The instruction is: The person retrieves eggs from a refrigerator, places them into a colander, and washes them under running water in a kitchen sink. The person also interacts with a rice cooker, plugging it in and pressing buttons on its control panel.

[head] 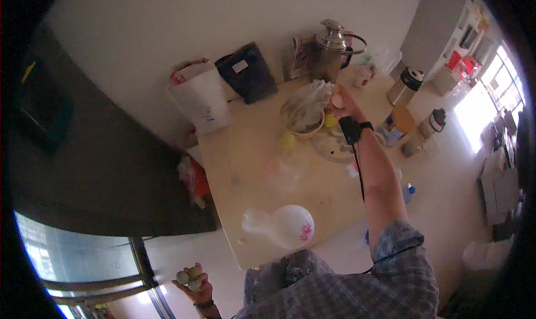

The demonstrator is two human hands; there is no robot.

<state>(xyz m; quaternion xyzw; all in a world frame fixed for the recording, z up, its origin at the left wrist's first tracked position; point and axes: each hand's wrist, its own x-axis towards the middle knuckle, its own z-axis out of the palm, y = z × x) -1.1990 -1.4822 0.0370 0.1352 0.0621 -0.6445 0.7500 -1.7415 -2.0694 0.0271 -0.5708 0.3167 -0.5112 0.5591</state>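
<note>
My left hand is at the lower left, off the table's edge, its fingers around three round, pale green-grey things that look like eggs. Far across the table, my right hand holds a pale, egg-like round thing beside a bowl partly covered by a clear plastic bag. Close to that bowl are a yellow round thing and a round, clear tray or plate. A white bowl with pink flowers lies near the table's front edge.
On the wooden table stand a white paper bag, a dark bag, a steel vacuum jug, a smaller flask and an orange-lidded jar. A red bag hangs by the left edge. A blue-capped bottle is at right.
</note>
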